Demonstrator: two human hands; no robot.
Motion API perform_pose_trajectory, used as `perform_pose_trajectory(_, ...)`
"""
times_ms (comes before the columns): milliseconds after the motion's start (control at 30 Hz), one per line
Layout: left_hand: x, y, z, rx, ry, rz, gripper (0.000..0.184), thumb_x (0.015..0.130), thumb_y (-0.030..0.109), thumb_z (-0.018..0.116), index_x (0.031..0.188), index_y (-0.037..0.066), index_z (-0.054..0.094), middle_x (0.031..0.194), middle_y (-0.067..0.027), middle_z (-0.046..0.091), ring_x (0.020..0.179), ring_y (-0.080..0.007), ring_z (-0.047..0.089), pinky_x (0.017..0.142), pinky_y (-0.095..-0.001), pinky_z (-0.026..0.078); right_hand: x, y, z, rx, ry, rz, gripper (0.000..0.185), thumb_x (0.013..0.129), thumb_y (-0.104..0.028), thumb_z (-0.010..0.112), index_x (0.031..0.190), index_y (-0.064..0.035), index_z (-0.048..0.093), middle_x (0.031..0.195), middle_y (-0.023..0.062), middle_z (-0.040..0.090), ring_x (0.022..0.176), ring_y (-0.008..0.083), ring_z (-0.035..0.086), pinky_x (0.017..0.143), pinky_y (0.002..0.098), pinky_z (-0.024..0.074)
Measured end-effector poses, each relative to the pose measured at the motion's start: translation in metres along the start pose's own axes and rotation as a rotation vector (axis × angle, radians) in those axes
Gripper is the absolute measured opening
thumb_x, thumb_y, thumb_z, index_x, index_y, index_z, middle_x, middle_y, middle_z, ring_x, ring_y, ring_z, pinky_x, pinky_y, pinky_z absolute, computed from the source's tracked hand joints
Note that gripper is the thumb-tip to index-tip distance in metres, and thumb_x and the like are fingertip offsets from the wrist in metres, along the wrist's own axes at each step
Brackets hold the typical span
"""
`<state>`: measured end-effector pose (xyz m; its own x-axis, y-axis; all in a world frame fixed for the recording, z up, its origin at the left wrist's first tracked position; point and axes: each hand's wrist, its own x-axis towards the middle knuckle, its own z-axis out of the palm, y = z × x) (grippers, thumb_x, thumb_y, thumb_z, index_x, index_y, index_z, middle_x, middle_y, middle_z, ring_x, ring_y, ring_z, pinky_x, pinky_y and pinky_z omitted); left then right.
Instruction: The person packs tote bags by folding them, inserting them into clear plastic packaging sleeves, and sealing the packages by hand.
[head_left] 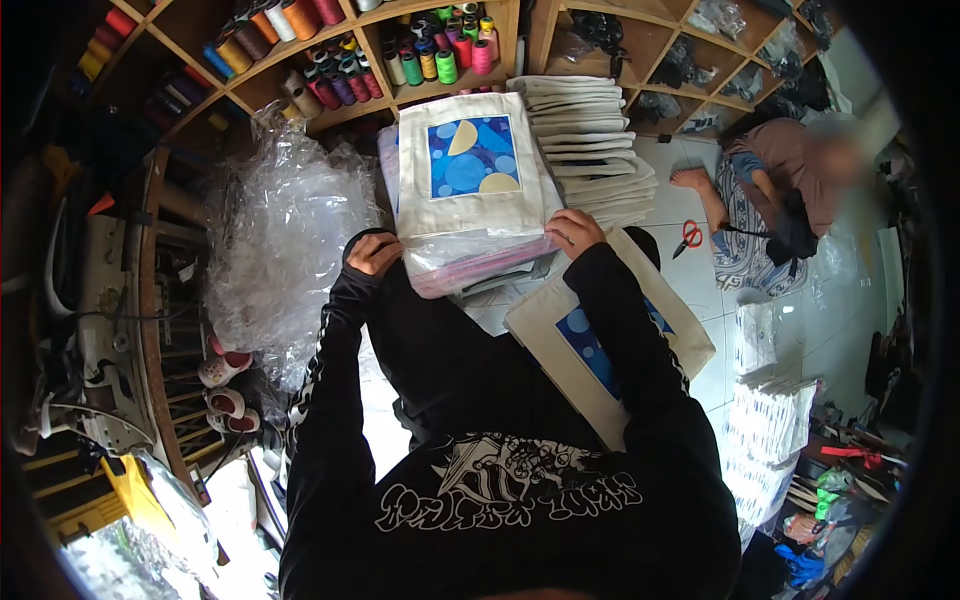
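Observation:
A cream tote bag (415, 170) with a blue printed panel of circles and a yellow half disc lies flat on a pile of bags in clear plastic. Below its lower edge, a clear plastic bag (470, 252) spreads over the pile. My left hand (374, 252) is closed, fingers curled, at the plastic's left corner. At the right corner, my right hand (575, 232) pinches the edge of the plastic with thumb and fingers. The fingertips are too small to show exactly how much they grip. Another printed tote bag (560, 350) lies partly under my right forearm.
Folded tote bags (590, 150) are stacked at the back right. Loose clear plastic (290, 220) heaps up at left. Thread spools (445, 66) fill shelves behind. Red-handled scissors (688, 238) lie on the floor near a seated person (790, 180). White bundles (768, 430) stand at right.

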<state>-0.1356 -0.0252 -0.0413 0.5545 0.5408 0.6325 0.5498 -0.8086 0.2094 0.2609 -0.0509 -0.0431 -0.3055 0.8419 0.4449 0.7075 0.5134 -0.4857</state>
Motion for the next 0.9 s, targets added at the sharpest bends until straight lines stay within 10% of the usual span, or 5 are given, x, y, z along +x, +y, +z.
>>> perform_pose_trajectory(900,-0.009,-0.009,0.008,-0.167,-0.020,-0.216,0.010,0.070,0.000,0.060,0.079,0.002,0.057,0.085,-0.0115,0.059,0.079,-0.0291,0.056,0.072,-0.0349,0.045,0.003,0.006,-0.004,0.225,-0.060,0.009,0.009,0.068,-0.009,0.068,0.075,-0.0057,0.063,0.078,0.0055,0.060,0.074,0.0233,0.057,0.065,0.0318,0.0448)
